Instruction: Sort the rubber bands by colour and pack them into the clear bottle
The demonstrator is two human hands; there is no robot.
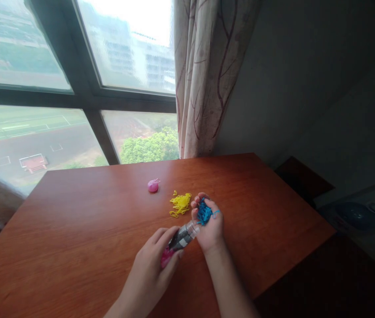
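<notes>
My left hand [156, 256] is wrapped round a clear bottle [193, 228], tilted with its open mouth toward my right palm. Inside the bottle are black bands [176, 240] and, lower down, pink bands [166, 256], partly hidden by my fingers. My right hand [214, 227] is cupped palm up, its fingers curled round a clump of blue rubber bands [204, 212]. One blue loop hangs over the base of the thumb. Just left of my right fingertips, a loose pile of yellow rubber bands [181, 203] lies on the table.
A round pink object [153, 186], perhaps the bottle's lid, sits farther back on the brown wooden table [84, 229]. Beyond the table's back edge are a window [128, 99] and a patterned curtain [200, 79]. A dark wall is on the right.
</notes>
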